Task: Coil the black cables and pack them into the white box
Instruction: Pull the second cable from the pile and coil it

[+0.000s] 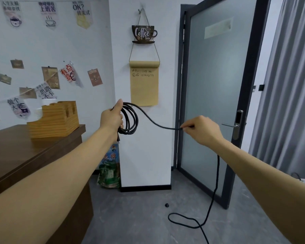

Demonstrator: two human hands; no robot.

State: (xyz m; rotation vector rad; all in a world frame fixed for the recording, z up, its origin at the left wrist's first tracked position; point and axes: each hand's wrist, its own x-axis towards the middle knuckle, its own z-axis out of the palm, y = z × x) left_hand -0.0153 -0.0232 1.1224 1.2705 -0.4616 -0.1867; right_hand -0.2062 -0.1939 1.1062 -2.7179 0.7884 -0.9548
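Two hands on one black cable (158, 125).
Left hand (112, 118) clamps upright coils; right hand (203, 130) pinches the span running sideways, tail hanging to the floor (139, 217).

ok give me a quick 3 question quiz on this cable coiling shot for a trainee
1. True or false: the left hand holds several finished loops of the black cable.
2. The right hand has its grip on the cable by: A) a pinch on the run coming from the coil, B) a flat open palm, C) no contact at all.
3. Where does the uncoiled rest of the cable lie?

Key:
1. True.
2. A.
3. It hangs down from the right hand and trails in a loose loop on the grey floor, in front of the door.
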